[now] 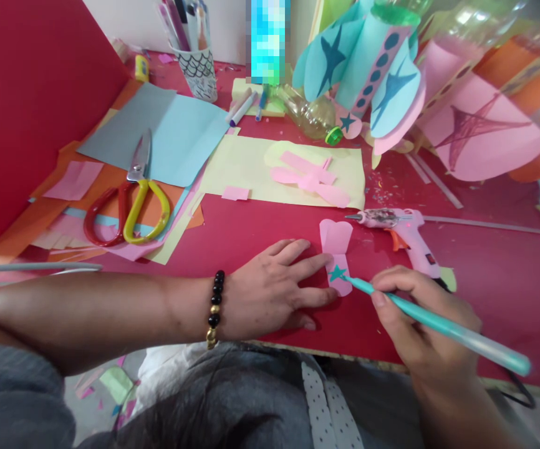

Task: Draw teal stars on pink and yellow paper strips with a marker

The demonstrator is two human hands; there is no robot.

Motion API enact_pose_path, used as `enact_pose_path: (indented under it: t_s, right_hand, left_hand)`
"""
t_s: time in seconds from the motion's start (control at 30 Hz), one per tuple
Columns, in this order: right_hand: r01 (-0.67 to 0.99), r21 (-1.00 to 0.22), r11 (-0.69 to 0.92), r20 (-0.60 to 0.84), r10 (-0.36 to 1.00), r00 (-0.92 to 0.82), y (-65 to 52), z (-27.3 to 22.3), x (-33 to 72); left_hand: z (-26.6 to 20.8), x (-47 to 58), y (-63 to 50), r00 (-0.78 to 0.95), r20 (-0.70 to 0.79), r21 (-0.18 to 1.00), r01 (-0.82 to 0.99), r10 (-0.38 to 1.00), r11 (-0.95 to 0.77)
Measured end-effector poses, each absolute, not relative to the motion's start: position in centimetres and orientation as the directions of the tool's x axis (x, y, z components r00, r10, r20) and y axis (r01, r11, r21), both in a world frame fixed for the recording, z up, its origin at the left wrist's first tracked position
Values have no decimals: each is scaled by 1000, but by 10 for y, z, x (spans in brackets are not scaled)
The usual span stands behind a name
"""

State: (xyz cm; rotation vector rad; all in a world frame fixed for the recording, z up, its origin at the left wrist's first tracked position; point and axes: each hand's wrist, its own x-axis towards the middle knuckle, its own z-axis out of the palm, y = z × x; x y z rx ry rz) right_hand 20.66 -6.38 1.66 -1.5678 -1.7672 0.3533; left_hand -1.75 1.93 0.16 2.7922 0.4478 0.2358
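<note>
My right hand [429, 318] is closed around a teal felt-tip pen [457, 319], its tip touching a green star drawn on a small pink paper cutout [337, 240]. The cutout has rounded ends and a crease across its middle. With fingers spread flat, my left hand [279, 284] presses on the left edge of this paper. Just beyond my right hand lies a pink glue gun [403, 227] with an orange trigger and a glue stick in its back. More pink paper pieces [310, 178] rest on a pale yellow sheet [246, 162] behind the cutout.
Scissors [146, 181] with red and yellow handles lie on coloured paper at left. A pen cup [197, 72] stands at the back, near loose markers [242, 109] and a plastic bottle [312, 115]. Paper-decorated bottles [361, 75] fill the back right. The red table's front edge is close.
</note>
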Motion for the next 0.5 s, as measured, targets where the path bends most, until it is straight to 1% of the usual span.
enact_pose_path:
  t_s: [0.13, 0.23, 0.4, 0.5]
  right_hand:
    - [747, -619, 242, 354, 935, -10, -63, 18, 208]
    - [747, -622, 236, 332, 943, -21, -63, 17, 210]
    - [735, -639, 226, 343, 939, 9, -63, 16, 208]
    - [743, -625, 240, 346, 938, -12, -62, 16, 208]
  left_hand:
    - [1, -18, 19, 939, 108, 322, 279, 328, -905]
    - [1, -18, 20, 940, 103, 325, 276, 324, -904]
    - [1, -18, 20, 936, 123, 332, 275, 330, -902]
    - [1, -18, 20, 933, 130, 329, 277, 334, -903]
